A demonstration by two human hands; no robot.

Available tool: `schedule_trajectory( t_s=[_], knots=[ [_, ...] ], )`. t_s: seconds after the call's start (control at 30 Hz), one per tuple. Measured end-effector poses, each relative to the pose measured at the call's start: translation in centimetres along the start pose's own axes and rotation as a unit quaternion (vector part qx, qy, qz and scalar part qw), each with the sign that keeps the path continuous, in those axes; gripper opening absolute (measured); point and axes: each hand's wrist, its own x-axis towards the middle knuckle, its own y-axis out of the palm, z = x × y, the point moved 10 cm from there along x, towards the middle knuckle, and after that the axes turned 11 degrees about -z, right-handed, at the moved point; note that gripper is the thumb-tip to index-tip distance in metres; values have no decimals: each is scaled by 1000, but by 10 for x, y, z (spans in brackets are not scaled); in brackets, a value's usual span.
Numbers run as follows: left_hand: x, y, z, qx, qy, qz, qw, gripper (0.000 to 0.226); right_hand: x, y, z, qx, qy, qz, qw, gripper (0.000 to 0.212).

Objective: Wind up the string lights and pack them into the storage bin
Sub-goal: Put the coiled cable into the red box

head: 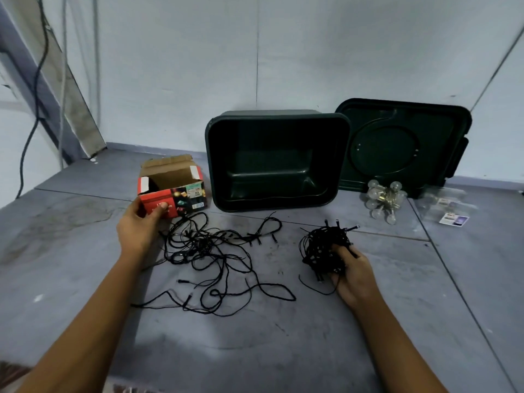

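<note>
Surface: grey tiled floor (283, 350) running up to a pale wall.

Dark green plastic storage bin (278, 116) sits at the back centre with its open mouth facing the camera; nothing is visible inside. Dark green plastic lid (402, 143) leans upright against the wall, just right of the bin, with its edge tucked behind it.

Loose tangle of black string lights (209, 251) is spread on the floor in front of the bin, between the two forearms. Its upper end reaches the foot of the red cardboard box (173, 191), and its loops lie just right of the left wrist. The box stands top open, flaps up, just left of the bin.

Left hand (141, 222): holds the near left corner of the box, thumb on the printed front face, fingers curled round the side.

Right hand (354, 276): fingers closed round a wound bundle of black string lights (323, 248), held low over the floor to the right of the loose tangle and apart from it. A few short ends stick out of the top of the bundle, and one strand trails below it.

Hands are well apart, with the tangle between them.

Cluster of clear round bulbs (384, 199) lies on the floor at the foot of the lid. Clear plastic bag with a small printed label (450, 211) lies just right of the bulbs.
</note>
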Motion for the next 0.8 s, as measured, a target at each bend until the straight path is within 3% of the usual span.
schedule_trajectory(
  t_s=[0.33,0.57,0.7,0.8],
  knots=[
    [-54,-28,-102,-116,88,-22,989,31,-5,-2,-1,3,17,-13,1000,21],
    [-147,57,-132,-125,99,144,977,44,-15,-22,16,37,32,-32,998,20],
    [-203,112,-123,-75,121,204,969,46,-22,-69,66,106,-12,-84,991,20],
    [-244,146,-109,-71,92,265,957,38,-30,-97,100,113,-50,-118,985,18]
  ],
)
